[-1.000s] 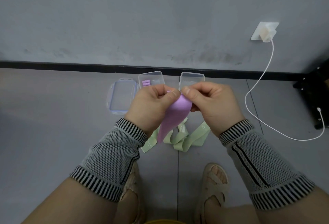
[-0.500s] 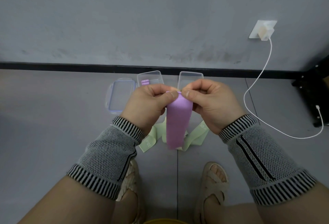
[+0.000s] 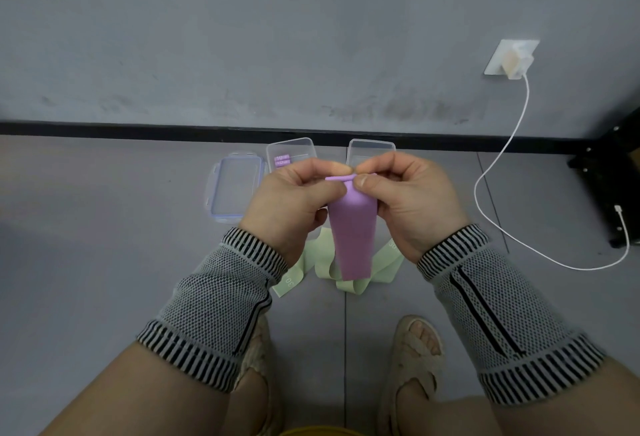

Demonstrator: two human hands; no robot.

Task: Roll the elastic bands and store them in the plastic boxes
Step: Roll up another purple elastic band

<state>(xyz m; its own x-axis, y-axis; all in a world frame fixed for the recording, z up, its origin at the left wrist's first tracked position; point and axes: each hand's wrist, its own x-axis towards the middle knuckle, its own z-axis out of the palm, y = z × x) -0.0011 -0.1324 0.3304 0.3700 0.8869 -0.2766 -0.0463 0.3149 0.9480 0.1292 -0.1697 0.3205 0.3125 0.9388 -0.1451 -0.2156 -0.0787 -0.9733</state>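
The purple band (image 3: 352, 234) is being pinched at its top edge by the left hand (image 3: 291, 203) and right hand (image 3: 412, 200), above the boxes (image 3: 290, 153). Rolling should be kept tight and even-edged.

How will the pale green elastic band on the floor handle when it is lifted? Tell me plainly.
Probably floppy: the pale green elastic band lies in loose folds and loops on the grey floor. Likely light, being a thin flat strip. It should drape from the grip like the purple elastic band hanging from both hands, and it seems unlikely to roll.
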